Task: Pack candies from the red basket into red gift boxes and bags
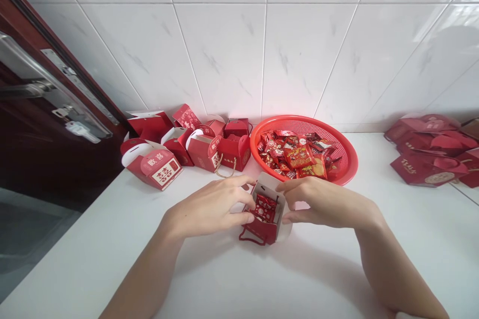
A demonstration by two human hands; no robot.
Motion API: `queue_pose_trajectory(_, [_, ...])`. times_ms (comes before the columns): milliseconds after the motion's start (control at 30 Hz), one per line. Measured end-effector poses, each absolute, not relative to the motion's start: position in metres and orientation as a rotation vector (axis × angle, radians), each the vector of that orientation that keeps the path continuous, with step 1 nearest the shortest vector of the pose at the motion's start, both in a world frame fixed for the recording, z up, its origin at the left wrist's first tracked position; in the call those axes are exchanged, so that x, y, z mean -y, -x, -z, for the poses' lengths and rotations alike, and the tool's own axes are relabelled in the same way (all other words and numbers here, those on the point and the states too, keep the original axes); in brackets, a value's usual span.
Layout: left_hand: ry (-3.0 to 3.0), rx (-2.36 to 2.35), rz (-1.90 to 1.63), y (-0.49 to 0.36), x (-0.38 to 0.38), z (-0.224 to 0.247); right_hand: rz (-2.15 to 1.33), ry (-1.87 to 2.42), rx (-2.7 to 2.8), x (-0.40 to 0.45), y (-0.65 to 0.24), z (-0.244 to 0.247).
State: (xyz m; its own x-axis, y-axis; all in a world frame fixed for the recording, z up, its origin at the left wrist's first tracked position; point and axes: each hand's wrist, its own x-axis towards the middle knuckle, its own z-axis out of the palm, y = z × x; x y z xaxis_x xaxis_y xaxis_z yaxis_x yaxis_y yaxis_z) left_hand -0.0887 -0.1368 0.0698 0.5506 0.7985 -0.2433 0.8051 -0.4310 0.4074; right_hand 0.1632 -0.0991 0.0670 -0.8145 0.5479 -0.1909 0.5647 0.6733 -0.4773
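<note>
A small red gift box (263, 228) stands open on the white counter (112, 239), its cream inner flaps raised and a red cord handle hanging at the front. A red-wrapped sweet (265, 208) lies inside it. My left hand (213, 207) grips the box's left side with its fingertips. My right hand (318, 202) holds the right side, with fingers at the flap and wall. Just beyond the box sits a round red plastic basket (337, 147), heaped with wrapped sweets and biscuits (295, 157). Neither hand touches the basket.
Several assembled red gift boxes (160, 167) with gold cords stand along the wall to the left. Flat red boxes (426, 169) lie stacked at the right. White tiles (262, 45) rise behind the counter, and a dark door with a metal handle (26, 89) stands at the left.
</note>
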Motion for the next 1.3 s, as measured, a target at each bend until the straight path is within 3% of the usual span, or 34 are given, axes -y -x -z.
queue_pose_trajectory(133, [-2.323, -1.376, 0.041, 0.081, 0.133, -0.064, 0.841, -0.988, -2.755, 0.099, -0.16, -0.069])
queue_pose_trajectory(433, [-2.263, -1.525, 0.155, 0.072, 0.126, -0.053, 0.524, -1.068, -2.844, 0.105, -0.162, -0.065])
queue_pose_trajectory(1067, [-2.231, -1.508, 0.169, 0.073, 0.122, -0.05, 0.743, -0.813, -2.8, 0.1, -0.164, -0.061])
queue_pose_trajectory(1300, [-2.244, -1.493, 0.151, 0.073, 0.123, -0.05, 0.563, -1.123, -2.792, 0.103, -0.172, -0.066])
